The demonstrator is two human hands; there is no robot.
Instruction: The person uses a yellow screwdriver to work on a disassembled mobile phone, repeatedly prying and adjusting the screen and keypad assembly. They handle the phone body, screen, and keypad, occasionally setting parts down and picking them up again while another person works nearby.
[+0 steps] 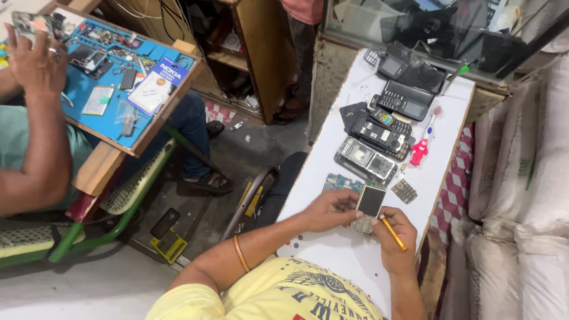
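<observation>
My left hand (331, 210) holds a small phone screen module (371, 201) upright over a keypad part (362, 225) lying on the white board (344, 249). My right hand (394, 240) grips a yellow-handled screwdriver (393, 233) beside that part. A green circuit board (342, 181) lies just beyond my left hand. A bangle sits on my left forearm.
Farther up the board lie an opened phone frame (365, 159), a grey keypad (404, 191), several dark phones (403, 98) and a red-handled toothbrush (422, 145). At left another person (35, 148) sits at a blue work mat (118, 77). White sacks (527, 178) stand at right.
</observation>
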